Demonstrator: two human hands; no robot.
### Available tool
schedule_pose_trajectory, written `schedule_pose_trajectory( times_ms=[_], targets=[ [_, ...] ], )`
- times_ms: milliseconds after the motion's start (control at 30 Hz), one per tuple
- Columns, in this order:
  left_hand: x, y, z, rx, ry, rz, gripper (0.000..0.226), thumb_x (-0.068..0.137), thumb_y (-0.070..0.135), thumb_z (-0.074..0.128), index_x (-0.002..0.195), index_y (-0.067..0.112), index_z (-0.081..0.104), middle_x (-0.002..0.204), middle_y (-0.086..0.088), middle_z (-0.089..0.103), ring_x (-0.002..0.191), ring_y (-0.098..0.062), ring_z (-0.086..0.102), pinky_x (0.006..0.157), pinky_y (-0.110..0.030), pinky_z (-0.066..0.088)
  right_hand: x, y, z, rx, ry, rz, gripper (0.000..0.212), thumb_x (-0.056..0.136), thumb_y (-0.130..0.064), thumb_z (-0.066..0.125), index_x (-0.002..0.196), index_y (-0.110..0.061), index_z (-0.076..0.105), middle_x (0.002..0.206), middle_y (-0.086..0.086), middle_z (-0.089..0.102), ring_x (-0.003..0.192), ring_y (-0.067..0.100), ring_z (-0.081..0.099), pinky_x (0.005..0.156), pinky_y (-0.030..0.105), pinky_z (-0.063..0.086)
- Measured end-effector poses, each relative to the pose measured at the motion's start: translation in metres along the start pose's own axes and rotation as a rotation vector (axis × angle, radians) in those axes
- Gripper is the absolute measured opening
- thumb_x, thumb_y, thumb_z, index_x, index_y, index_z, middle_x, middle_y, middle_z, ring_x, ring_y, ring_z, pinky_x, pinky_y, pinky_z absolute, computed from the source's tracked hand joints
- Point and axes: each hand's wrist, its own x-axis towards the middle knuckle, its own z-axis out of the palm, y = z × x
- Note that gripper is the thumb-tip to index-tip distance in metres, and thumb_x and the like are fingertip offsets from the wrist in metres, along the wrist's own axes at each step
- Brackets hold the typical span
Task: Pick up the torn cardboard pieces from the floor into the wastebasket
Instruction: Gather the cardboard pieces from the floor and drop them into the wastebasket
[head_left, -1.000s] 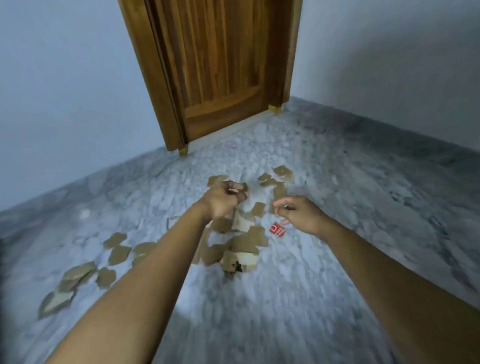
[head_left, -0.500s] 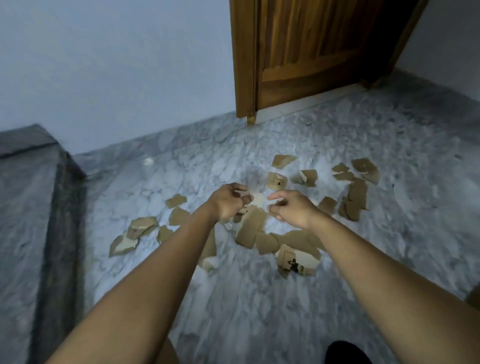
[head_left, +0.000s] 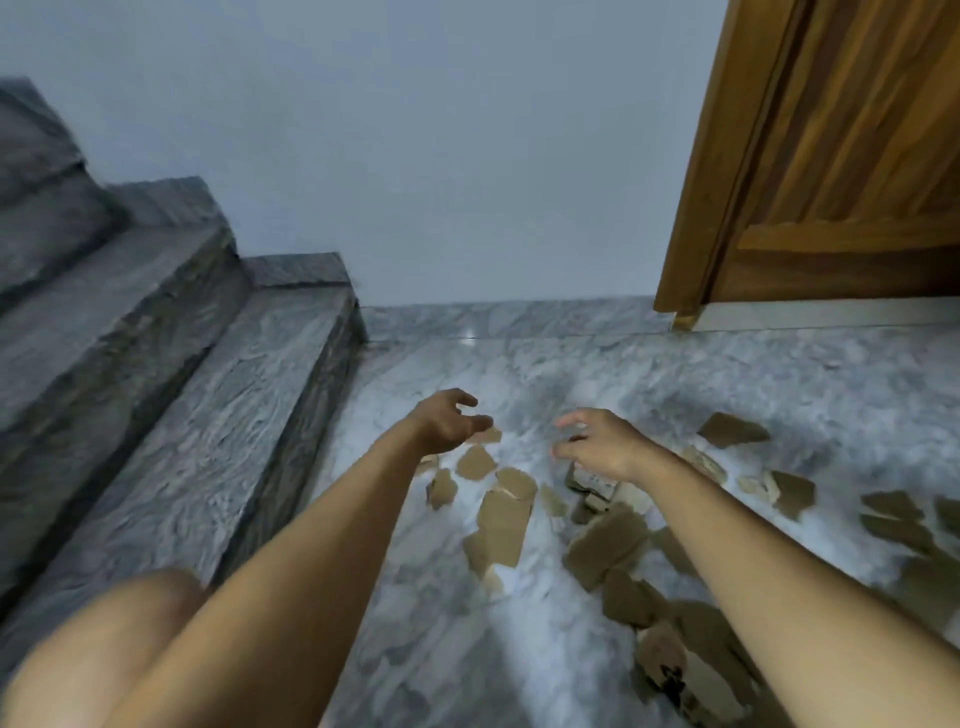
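Observation:
Several torn brown cardboard pieces (head_left: 501, 517) lie scattered over the grey marble floor (head_left: 441, 623), from the middle out to the right edge. My left hand (head_left: 449, 423) hovers above the leftmost pieces with its fingers spread and nothing in it. My right hand (head_left: 597, 441) hangs a little to the right, fingers apart and curled, also holding nothing. More pieces (head_left: 732, 430) lie beyond it to the right. No wastebasket is in view.
Grey marble stairs (head_left: 171, 415) rise at the left, their lowest step close beside my left arm. A wooden door (head_left: 831, 156) stands at the upper right in the pale wall. My bare knee (head_left: 104, 649) shows at the lower left.
The view has swung left, bringing the stairs in and pushing the door right. Both hands, pinched together over the pile before, have opened and spread apart above the leftmost pieces.

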Motion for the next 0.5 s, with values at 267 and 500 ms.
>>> schedule_pose_trajectory(
  times_ms=[267,500],
  targets=[
    [0.063,-0.079,-0.038,0.125,-0.005,-0.138,0.083,0.082,0.054,0.072,0.148,0.014,0.041,0.154,-0.010,0.041,0.136,-0.030,0.045,0.110,-0.040,0.040,0.075,-0.029,0.053,-0.138,-0.117,0.085,0.081,0.083,-0.044,0.080,0.151,-0.022,0.040,0.156,0.006,0.039,0.137,0.028,0.045,0.102,0.037,0.046],
    [0.174,-0.193,-0.043,0.066,-0.015,-0.345,0.109,0.077,0.060,0.075,0.155,0.007,0.019,0.159,-0.019,0.025,0.143,-0.037,0.029,0.109,-0.044,0.038,0.162,0.001,0.158,-0.330,-0.150,0.245,0.129,0.047,-0.089,0.072,0.150,-0.018,0.040,0.155,0.006,0.038,0.136,0.031,0.044,0.101,0.036,0.044]
  ],
)
